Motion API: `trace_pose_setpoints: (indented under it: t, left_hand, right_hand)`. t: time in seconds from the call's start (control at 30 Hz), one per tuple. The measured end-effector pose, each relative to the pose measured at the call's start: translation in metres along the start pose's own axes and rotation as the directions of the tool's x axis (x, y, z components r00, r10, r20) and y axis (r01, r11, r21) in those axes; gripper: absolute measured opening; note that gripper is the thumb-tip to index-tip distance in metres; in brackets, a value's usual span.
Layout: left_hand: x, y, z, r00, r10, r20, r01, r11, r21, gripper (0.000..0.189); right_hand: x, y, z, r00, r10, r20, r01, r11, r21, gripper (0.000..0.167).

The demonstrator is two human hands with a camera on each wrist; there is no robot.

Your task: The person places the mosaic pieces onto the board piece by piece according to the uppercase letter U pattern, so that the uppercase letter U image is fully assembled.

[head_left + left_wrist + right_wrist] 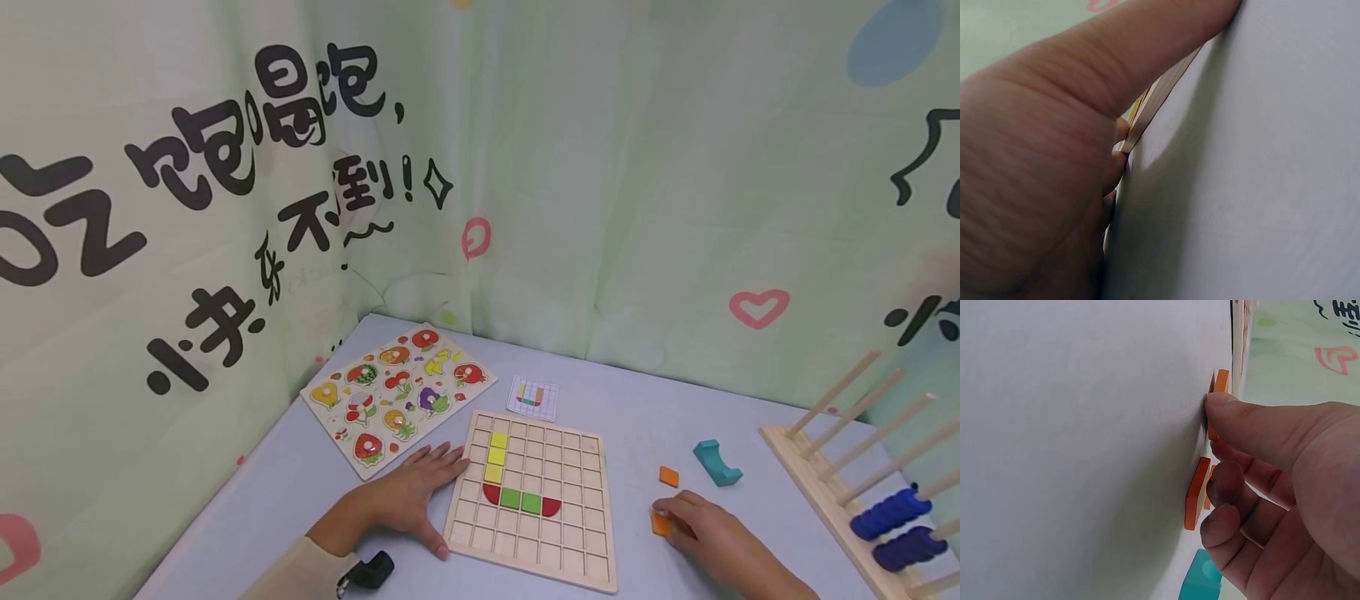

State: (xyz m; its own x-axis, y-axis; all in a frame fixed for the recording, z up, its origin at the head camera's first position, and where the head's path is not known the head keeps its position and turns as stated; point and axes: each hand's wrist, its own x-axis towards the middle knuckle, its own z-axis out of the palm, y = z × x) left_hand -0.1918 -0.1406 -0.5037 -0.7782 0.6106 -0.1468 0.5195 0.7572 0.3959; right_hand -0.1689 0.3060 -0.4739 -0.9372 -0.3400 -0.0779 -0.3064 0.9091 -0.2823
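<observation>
My left hand [408, 493] lies at the left edge of a wooden grid board [573, 554], fingers spread and thumb by the lower corner. In the left wrist view the thumb runs along the board's side [1163, 94]. Three yellow squares [496, 456], two green squares [521, 501] and two red rounded pieces [551, 507] form an L-like line on the grid. To the board's right, my right hand [705, 533] pinches an orange square tile [1221, 382] between thumb and finger, low over the table. Another orange tile [669, 477] lies just beyond it.
A teal curved block [717, 463] lies to the right, near a wooden peg rack [817, 492] with dark blue beads. Behind the board is a small pattern card [533, 398]. A fruit puzzle board [401, 392] sits at the back left. Printed curtains [637, 208] enclose the table.
</observation>
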Motion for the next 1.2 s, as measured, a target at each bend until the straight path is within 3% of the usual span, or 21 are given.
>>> trace_pose_setpoints:
  t: [0.3, 0.57, 0.87, 1.2]
  left_hand:
    - [0.001, -0.001, 0.001, 1.0, 0.001, -0.004, -0.001, 1.0, -0.004, 0.125]
    - [0.001, -0.002, 0.0, 1.0, 0.009, -0.005, -0.009, 1.0, 0.002, 0.125]
    - [0.001, -0.002, 0.001, 1.0, 0.003, 0.003, -0.003, 1.0, -0.007, 0.124]
    - [0.001, -0.001, 0.001, 1.0, 0.001, 0.001, -0.001, 1.0, 0.004, 0.124]
  right_hand:
    - [0.004, -0.006, -0.004, 0.996, -0.079, -0.044, 0.079, 0.997, -0.004, 0.028]
    - [0.015, -0.016, -0.004, 0.979, -0.182, -0.09, 0.181, 0.983, -0.024, 0.028]
    - [0.026, -0.033, -0.002, 0.995, -0.091, -0.041, 0.092, 0.995, 0.03, 0.028]
    - [0.036, -0.052, 0.0, 0.998, -0.061, -0.013, 0.062, 0.994, 0.094, 0.03]
